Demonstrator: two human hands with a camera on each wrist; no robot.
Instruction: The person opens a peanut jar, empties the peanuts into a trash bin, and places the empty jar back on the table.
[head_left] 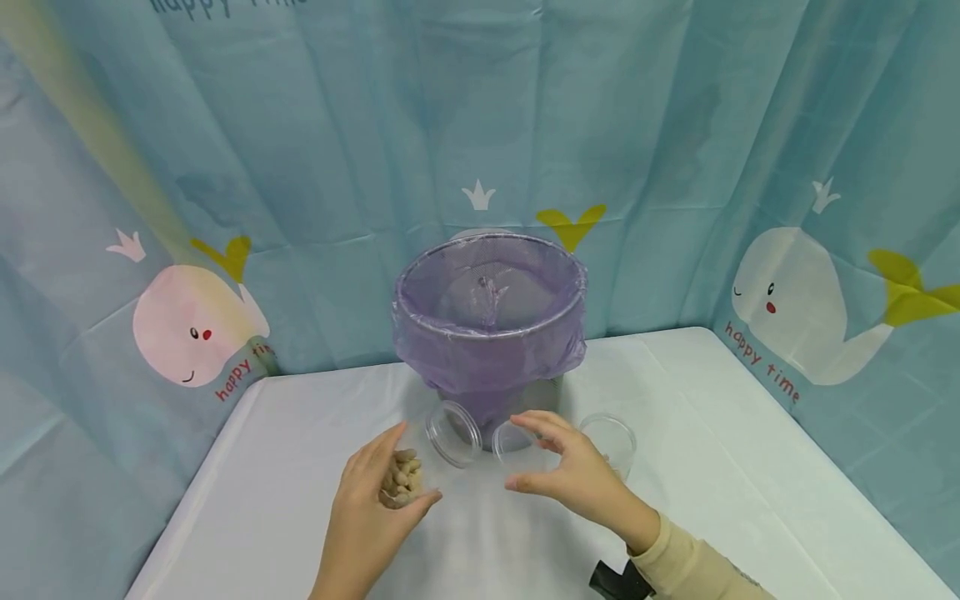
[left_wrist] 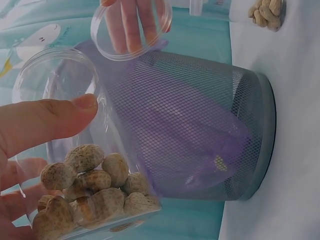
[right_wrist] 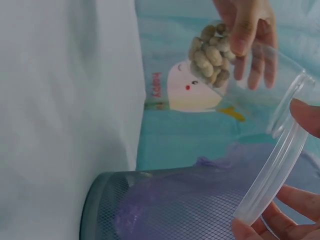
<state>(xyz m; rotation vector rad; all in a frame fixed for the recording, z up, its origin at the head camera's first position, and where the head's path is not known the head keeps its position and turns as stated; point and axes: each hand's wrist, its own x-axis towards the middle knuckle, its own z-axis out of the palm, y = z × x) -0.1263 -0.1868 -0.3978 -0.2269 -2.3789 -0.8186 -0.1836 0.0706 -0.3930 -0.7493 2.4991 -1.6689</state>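
Observation:
My left hand (head_left: 408,471) grips a clear plastic jar (head_left: 442,442) part filled with peanuts in their shells (left_wrist: 85,190); it is tilted, with its open mouth toward the bin. My thumb (left_wrist: 55,117) lies across the jar wall. My right hand (head_left: 525,454) pinches the jar's clear round lid (head_left: 513,437) between thumb and fingers, just right of the mouth and apart from it. The lid (right_wrist: 272,182) shows edge-on in the right wrist view, and the jar (right_wrist: 215,55) sits beyond it.
A mesh waste bin (head_left: 487,333) lined with a purple bag stands just behind both hands on the white table (head_left: 300,467). A second clear jar (head_left: 615,437) with peanuts (left_wrist: 267,12) stands behind my right hand. A whale-print curtain (head_left: 787,300) closes three sides.

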